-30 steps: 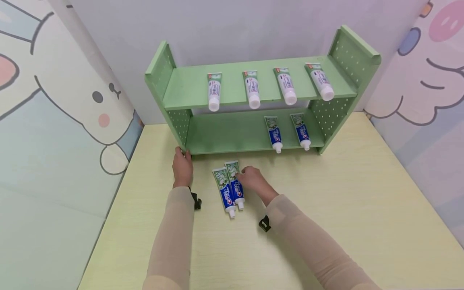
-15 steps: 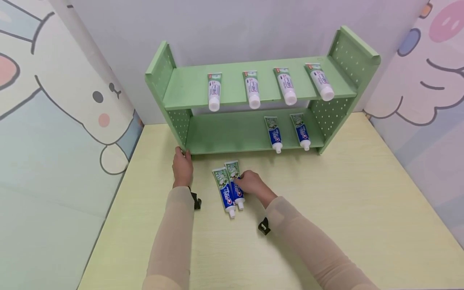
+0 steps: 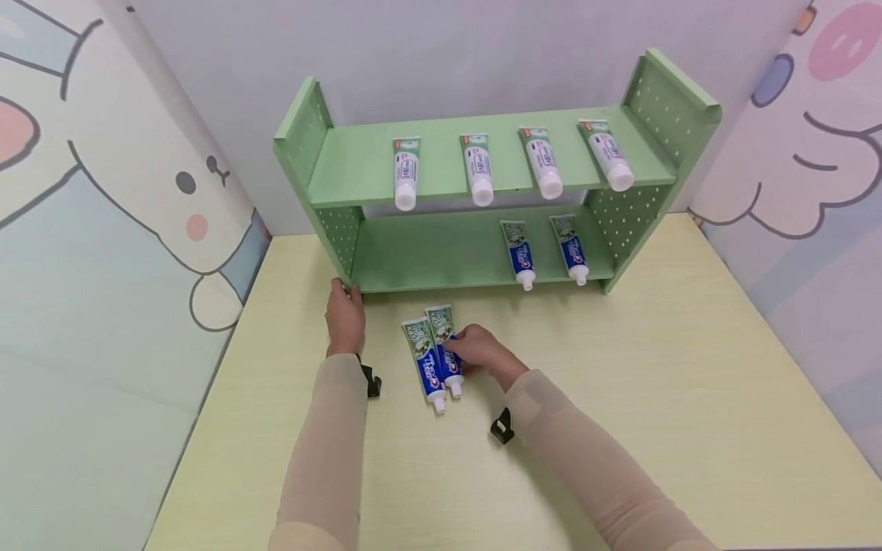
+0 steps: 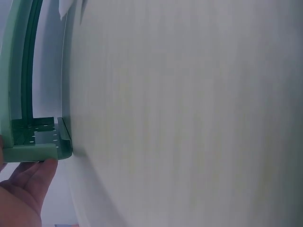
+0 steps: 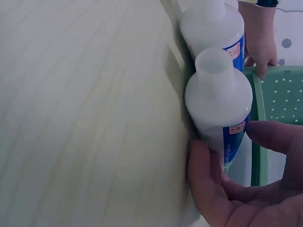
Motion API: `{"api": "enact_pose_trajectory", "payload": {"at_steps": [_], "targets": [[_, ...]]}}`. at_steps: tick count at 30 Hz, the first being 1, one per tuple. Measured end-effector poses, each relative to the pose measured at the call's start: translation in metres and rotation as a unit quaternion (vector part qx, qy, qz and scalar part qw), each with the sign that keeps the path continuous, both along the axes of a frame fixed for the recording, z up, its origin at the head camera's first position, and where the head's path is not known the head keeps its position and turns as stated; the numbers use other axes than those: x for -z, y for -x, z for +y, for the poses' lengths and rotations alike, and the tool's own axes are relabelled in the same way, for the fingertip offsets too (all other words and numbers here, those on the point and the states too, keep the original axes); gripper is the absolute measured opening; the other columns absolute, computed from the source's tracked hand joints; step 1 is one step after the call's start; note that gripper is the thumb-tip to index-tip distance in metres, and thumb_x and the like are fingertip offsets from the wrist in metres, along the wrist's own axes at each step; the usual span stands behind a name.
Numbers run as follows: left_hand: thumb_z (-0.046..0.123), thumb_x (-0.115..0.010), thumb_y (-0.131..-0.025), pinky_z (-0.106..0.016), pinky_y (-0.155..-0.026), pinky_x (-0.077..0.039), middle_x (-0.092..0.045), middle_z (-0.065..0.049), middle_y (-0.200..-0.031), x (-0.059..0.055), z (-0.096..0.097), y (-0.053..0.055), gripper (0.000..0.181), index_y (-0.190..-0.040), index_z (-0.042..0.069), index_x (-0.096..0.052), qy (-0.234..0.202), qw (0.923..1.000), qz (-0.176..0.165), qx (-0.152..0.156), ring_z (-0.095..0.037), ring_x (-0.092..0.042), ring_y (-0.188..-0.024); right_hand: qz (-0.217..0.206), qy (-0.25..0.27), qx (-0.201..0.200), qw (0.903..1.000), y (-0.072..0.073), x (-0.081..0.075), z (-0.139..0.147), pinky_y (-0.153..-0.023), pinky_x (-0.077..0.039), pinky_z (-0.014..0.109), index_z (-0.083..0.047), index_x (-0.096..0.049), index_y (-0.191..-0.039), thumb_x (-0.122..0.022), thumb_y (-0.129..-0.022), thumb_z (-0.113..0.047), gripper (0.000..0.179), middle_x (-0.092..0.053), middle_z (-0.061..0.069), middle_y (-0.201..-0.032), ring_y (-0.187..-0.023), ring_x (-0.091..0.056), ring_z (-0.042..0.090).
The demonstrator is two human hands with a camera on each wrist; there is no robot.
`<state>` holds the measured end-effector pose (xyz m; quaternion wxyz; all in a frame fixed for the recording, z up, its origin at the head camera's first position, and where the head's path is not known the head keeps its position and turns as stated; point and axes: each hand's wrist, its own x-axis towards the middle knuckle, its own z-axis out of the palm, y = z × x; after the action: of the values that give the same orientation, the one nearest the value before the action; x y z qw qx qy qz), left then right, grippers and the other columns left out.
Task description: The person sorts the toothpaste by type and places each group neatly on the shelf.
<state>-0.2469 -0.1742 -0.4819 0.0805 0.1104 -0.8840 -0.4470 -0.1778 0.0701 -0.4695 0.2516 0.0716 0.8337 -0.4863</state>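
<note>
Two blue and green toothpaste tubes (image 3: 423, 360) lie side by side on the table in front of the shelf, white caps toward me. My right hand (image 3: 481, 348) pinches the right-hand toothpaste tube (image 3: 442, 325) at its side. In the right wrist view, the thumb is on one side of this tube (image 5: 220, 101) and curled fingers reach round the other, close to the tabletop. My left hand (image 3: 344, 317) holds the lower left front corner of the green shelf (image 3: 427, 256). The left wrist view has its fingers (image 4: 40, 182) against the outside of the shelf's side panel (image 4: 31, 152).
Several white and green toothpaste tubes (image 3: 478, 168) lie spaced out on the upper level, caps forward. Two blue and green tubes (image 3: 520, 256) lie at the right of the lower level. The pale wooden table (image 3: 689, 398) reaches forward to the walls (image 3: 482, 53).
My right hand has shifted slightly toward the cap end of the right-hand tube, and its fingers have gone round the tube's side. My left hand stays at the shelf corner.
</note>
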Motion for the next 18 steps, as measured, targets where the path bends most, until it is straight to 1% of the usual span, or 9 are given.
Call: {"api": "enact_pose_trajectory", "payload": {"at_steps": [3,6,9,13,18], "targets": [[0.033,-0.035,-0.107,-0.045,-0.084,-0.044,-0.052,-0.014,-0.119,0.0004,0.0006,-0.0007,0.04,-0.136,0.005,-0.035,0.0,1.0,0.002,0.0,-0.028,-0.052,-0.102,0.018,-0.024,-0.022,0.9993,-0.001,0.0026,-0.0007,-0.055,-0.053,0.032,0.006,-0.063,-0.105,-0.064,-0.095,-0.024,0.032,-0.063,0.012,-0.083,-0.064,-0.062,0.021],[0.032,-0.035,-0.107,-0.045,-0.083,-0.044,-0.053,-0.014,-0.117,0.0004,0.0012,-0.0015,0.039,-0.135,0.005,-0.036,0.002,1.0,0.006,-0.001,-0.028,-0.052,-0.1,0.033,-0.045,-0.038,0.9977,-0.0027,0.0044,-0.0018,-0.053,-0.05,0.031,0.0,-0.063,-0.09,-0.065,-0.093,-0.025,0.026,-0.062,0.01,-0.076,-0.059,-0.058,0.019],[0.032,-0.035,-0.107,-0.045,-0.082,-0.044,-0.053,-0.014,-0.115,-0.0004,0.0015,-0.0013,0.039,-0.135,0.004,-0.036,0.008,0.9999,0.008,-0.003,-0.029,-0.053,-0.098,0.041,-0.047,-0.038,0.9973,-0.005,0.0048,-0.0025,-0.053,-0.048,0.03,-0.003,-0.059,-0.088,-0.068,-0.091,-0.027,0.026,-0.06,0.009,-0.077,-0.059,-0.056,0.018],[0.032,-0.035,-0.108,-0.044,-0.08,-0.045,-0.053,-0.014,-0.112,-0.0004,0.0011,0.0006,0.039,-0.135,0.004,-0.036,0.018,0.9998,0.001,-0.005,-0.029,-0.053,-0.096,0.043,-0.052,-0.038,0.997,-0.0065,0.004,-0.0035,-0.052,-0.047,0.029,-0.003,-0.059,-0.087,-0.07,-0.09,-0.027,0.027,-0.059,0.009,-0.076,-0.058,-0.054,0.018],[0.032,-0.034,-0.108,-0.044,-0.078,-0.044,-0.053,-0.014,-0.112,0.001,0.0012,0.0018,0.04,-0.136,0.003,-0.035,0.023,0.9997,-0.002,-0.004,-0.029,-0.052,-0.093,0.042,-0.058,-0.039,0.9967,-0.0065,0.0045,-0.0041,-0.05,-0.043,0.028,-0.003,-0.057,-0.08,-0.07,-0.089,-0.025,0.026,-0.058,0.009,-0.072,-0.055,-0.051,0.017]]}}
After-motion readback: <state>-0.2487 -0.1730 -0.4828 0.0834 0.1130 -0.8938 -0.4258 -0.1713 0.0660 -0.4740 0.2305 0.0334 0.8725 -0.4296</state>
